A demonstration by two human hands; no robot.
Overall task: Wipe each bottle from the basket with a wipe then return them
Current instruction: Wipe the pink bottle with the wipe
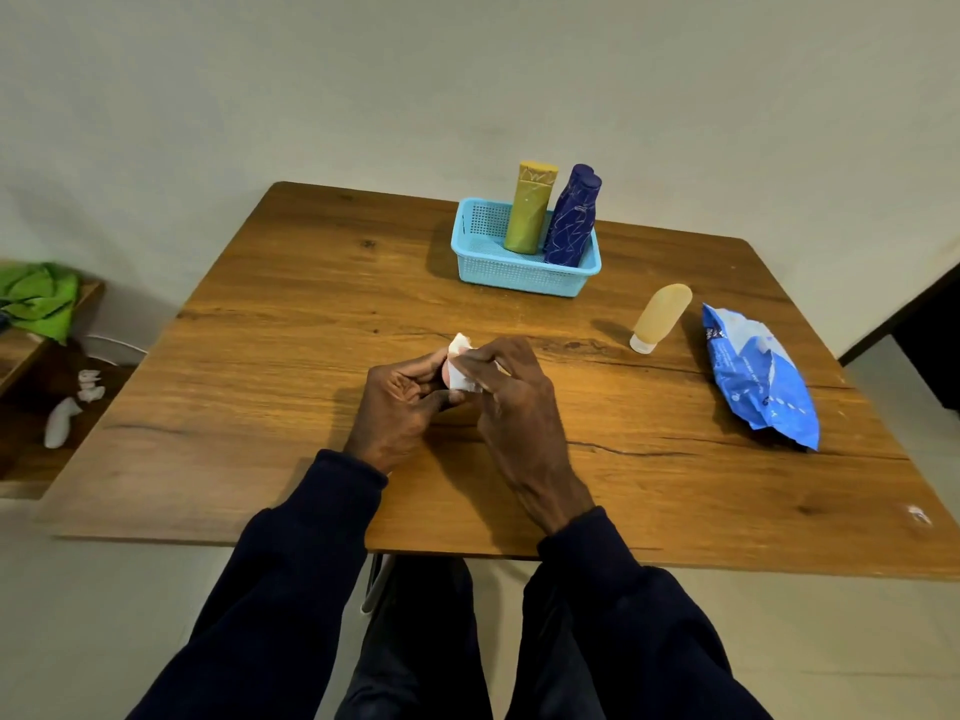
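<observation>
Over the middle of the wooden table (270, 356), my left hand (402, 402) holds a small pinkish bottle (445, 375), mostly hidden by my fingers. My right hand (511, 397) pinches a white wipe (460, 363) wrapped against that bottle. A light blue basket (511, 278) stands at the back of the table with a yellow-green bottle (530, 210) and a dark blue bottle (571, 220) upright inside. A pale orange squeeze bottle (661, 317) lies on the table to the right of the basket.
A blue pack of wipes (761, 376) lies at the right side of the table. On the left, beyond the table edge, sit a green cloth (41, 298) on a low shelf and crumpled white wipes (70, 413) below.
</observation>
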